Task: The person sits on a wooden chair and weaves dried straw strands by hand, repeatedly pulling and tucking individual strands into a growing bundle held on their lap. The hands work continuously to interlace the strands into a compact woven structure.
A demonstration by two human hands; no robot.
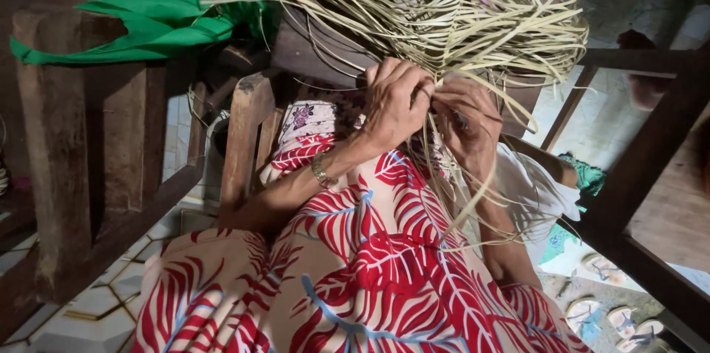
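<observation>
A big loose mass of pale straw strips [444, 12] hangs over my lap at the top of the head view. My left hand [396, 101], with a metal wristband [320, 172], pinches strips at the lower edge of the mass. Close beside it, my right hand [466, 125] grips other strips that trail down [473, 197] over my red, white and blue leaf-print dress [370, 264]. The fingertips of both hands meet among the strips, which partly hide them.
A dark wooden chair frame [59, 153] stands at my left with a green plastic bag [163, 12] draped on it. Another wooden rail [651, 168] crosses on the right. Sandals [621, 316] lie on the floor at the lower right, and floor tiles [111, 301] show at the lower left.
</observation>
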